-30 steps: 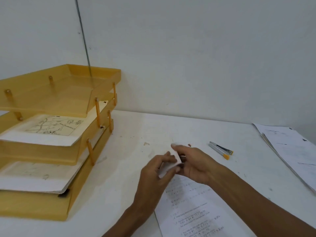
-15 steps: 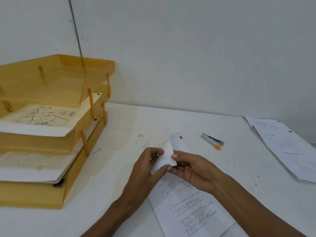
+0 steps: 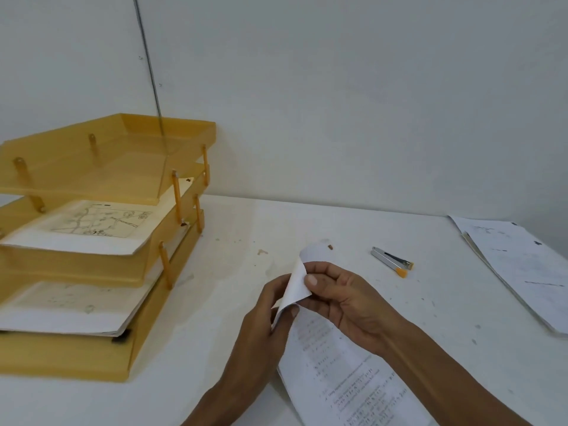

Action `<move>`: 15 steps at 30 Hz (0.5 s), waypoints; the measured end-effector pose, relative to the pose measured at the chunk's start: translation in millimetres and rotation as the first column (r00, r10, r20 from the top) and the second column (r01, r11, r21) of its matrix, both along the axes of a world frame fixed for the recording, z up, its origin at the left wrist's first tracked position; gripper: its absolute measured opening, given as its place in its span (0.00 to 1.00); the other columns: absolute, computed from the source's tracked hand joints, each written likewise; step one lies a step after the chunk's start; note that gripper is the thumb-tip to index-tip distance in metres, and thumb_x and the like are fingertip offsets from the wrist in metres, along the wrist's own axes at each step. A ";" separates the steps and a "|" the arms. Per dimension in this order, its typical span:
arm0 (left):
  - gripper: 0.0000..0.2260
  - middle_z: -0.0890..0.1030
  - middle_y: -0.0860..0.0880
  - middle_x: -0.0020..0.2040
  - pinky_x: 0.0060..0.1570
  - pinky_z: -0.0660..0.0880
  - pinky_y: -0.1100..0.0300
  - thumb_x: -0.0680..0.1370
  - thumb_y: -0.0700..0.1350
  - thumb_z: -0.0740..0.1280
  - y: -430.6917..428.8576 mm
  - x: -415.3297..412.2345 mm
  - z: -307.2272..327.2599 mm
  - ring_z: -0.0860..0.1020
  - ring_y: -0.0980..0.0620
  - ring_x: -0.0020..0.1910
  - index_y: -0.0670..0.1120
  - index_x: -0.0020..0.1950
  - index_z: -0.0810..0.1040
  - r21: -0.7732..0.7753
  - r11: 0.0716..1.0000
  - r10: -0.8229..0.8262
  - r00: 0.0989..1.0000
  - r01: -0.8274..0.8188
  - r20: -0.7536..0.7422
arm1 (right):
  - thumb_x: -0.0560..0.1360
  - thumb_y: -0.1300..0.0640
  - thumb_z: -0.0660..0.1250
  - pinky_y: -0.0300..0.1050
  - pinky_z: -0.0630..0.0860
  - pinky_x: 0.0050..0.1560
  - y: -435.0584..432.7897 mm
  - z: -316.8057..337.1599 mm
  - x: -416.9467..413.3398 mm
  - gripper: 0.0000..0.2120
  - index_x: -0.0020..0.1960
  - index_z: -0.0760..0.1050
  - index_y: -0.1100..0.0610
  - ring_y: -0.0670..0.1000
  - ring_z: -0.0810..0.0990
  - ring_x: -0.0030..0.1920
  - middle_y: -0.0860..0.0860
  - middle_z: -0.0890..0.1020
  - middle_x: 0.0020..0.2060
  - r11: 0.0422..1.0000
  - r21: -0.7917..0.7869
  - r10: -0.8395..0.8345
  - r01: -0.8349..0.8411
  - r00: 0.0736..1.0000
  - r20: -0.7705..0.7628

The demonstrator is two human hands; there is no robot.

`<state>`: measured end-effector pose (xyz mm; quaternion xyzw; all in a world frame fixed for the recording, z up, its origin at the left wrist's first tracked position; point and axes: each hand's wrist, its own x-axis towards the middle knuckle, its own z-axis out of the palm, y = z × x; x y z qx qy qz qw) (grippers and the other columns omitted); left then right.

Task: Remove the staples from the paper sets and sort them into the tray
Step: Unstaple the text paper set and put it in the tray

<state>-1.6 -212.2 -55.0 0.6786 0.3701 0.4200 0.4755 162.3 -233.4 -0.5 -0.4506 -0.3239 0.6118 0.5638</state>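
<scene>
**Corner peeled up, staple hunt under way**

Both hands are on the white printed paper set (image 3: 347, 379). It lies on the white table (image 3: 215, 318) right in front of the person, well apart from the amber plastic three-tier letter tray (image 3: 129, 352) at the left. The left hand (image 3: 264, 318) pinches the sheets at the top corner, thumb on the edge. The right hand (image 3: 350, 299) grips the folded-back top sheet between thumb and fingers, curling it up off the table.

A small brown speck (image 3: 330, 247) sits at the far tip of that corner. It may be the staple, but it is too small to be sure.

This looks like the staple-removal step, done bare-fingered, because the silver staple remover with the orange tip (image 3: 392, 261) lies untouched near the hands on the right. The next move, I'd judge, calls for a firm hold on the lower sheets while the fastening is worked free without tearing the corner. After that comes a carry left to a tier of the tray.

A further stack of white papers (image 3: 519, 265) lies at the far right.
</scene>
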 end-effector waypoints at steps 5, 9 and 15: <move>0.12 0.79 0.71 0.58 0.52 0.75 0.74 0.82 0.52 0.64 -11.6 -8.6 16.9 0.78 0.67 0.59 0.60 0.65 0.72 0.023 0.994 0.101 0.984 -0.105 0.149 | 0.77 0.62 0.67 0.51 0.83 0.54 -13.7 20.8 -14.5 0.15 0.61 0.79 0.65 0.61 0.85 0.56 0.64 0.84 0.55 0.990 0.127 0.065 -0.069 0.997 0.031; 0.12 0.81 0.71 0.54 0.46 0.79 0.70 0.83 0.50 0.64 -13.6 -30.3 46.3 0.81 0.67 0.55 0.65 0.62 0.72 -0.017 0.996 0.091 0.967 -0.090 0.240 | 0.82 0.59 0.63 0.51 0.83 0.52 -17.5 37.1 -15.3 0.09 0.56 0.82 0.56 0.57 0.85 0.52 0.56 0.87 0.47 0.951 0.290 -0.237 0.110 0.859 0.453; 0.18 0.85 0.57 0.60 0.56 0.83 0.53 0.77 0.52 0.68 -13.6 -69.6 88.8 0.83 0.54 0.60 0.58 0.67 0.77 -0.056 0.996 0.080 0.937 -0.065 0.340 | 0.68 0.32 0.72 0.49 0.75 0.63 -8.8 43.0 3.5 0.33 0.68 0.74 0.45 0.43 0.80 0.61 0.42 0.81 0.62 0.974 0.170 -0.225 0.149 0.676 0.702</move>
